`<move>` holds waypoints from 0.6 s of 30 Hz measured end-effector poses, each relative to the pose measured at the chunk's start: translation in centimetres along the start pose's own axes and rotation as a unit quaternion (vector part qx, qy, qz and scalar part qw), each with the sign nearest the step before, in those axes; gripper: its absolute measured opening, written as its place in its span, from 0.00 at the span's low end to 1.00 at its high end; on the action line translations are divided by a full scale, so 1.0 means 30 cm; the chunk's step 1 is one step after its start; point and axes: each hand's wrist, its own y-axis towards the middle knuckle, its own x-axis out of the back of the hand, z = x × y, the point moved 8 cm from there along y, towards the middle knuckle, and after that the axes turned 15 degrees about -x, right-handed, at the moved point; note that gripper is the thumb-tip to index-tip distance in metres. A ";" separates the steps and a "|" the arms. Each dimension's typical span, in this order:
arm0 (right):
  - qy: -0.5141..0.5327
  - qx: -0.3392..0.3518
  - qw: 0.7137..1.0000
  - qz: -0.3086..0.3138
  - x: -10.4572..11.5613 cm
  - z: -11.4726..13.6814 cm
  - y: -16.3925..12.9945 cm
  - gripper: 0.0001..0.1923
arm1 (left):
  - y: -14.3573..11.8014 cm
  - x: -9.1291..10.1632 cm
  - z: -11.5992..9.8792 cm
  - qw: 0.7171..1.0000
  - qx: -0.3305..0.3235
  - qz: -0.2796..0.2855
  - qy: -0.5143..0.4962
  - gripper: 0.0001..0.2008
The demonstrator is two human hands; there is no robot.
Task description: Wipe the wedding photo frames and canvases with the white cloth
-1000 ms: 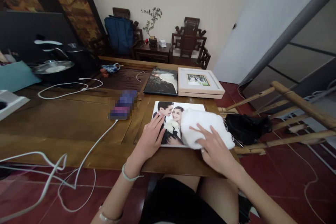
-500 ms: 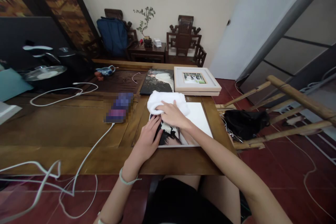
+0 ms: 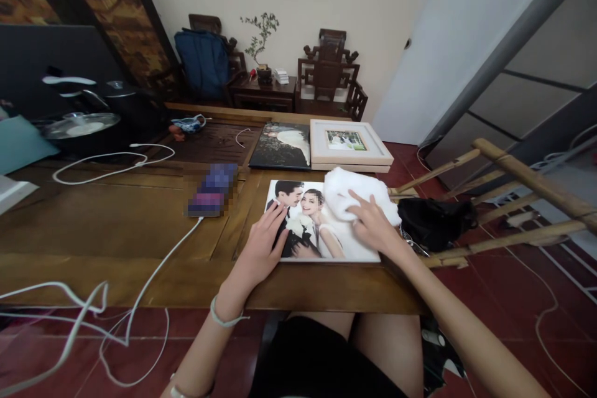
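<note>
A photo panel [image 3: 298, 242] of a couple in wedding dress lies flat on the wooden table [image 3: 326, 289] in front of me. My left hand [image 3: 265, 239] rests flat on its left edge, fingers stretched out. Over the panel's upper right part and past its right edge lies a folded white towel [image 3: 342, 189]. My right hand [image 3: 375, 227] presses on the towel and grips it, index finger pointing forward along it. The towel and hand hide the panel's right corner.
Behind the panel lie a dark photo album [image 3: 282, 146] and a light wooden picture frame [image 3: 352, 143]. A phone [image 3: 212, 189] with a white cable [image 3: 163, 267] is on the left. Kettles [image 3: 84, 124] stand far left. A bamboo rack [image 3: 527, 180] is at the right.
My right hand has slid the towel from the panel's upper left to its right side, uncovering the couple's faces. My left hand has stayed in place.
</note>
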 end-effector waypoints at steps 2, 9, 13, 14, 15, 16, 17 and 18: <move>-0.014 0.026 1.000 0.009 -0.002 0.029 -0.116 0.20 | 0.000 0.000 -0.001 1.000 -0.001 0.000 0.001 0.23; -0.025 0.110 0.991 0.077 -0.009 0.198 -0.417 0.18 | -0.006 -0.001 -0.002 1.000 -0.010 -0.006 0.003 0.23; 0.003 0.111 0.990 0.091 -0.004 0.196 -0.329 0.22 | -0.008 -0.003 0.003 1.000 -0.009 -0.002 0.002 0.23; 0.008 0.105 0.990 0.089 -0.003 0.181 -0.278 0.23 | -0.008 -0.004 0.004 1.000 -0.008 0.002 0.002 0.23; 0.011 0.098 0.991 0.086 -0.001 0.162 -0.219 0.22 | -0.007 -0.005 0.004 1.000 -0.007 0.006 0.001 0.23; 0.013 0.092 0.992 0.080 0.001 0.140 -0.156 0.22 | -0.007 -0.005 0.004 1.000 -0.007 0.009 0.000 0.23; 0.014 0.086 0.993 0.075 0.002 0.116 -0.090 0.22 | -0.006 -0.004 0.003 1.000 -0.005 0.010 -0.001 0.23; 0.018 0.080 0.995 0.061 0.007 0.091 -0.026 0.22 | -0.005 -0.002 0.002 1.000 -0.004 0.009 -0.003 0.23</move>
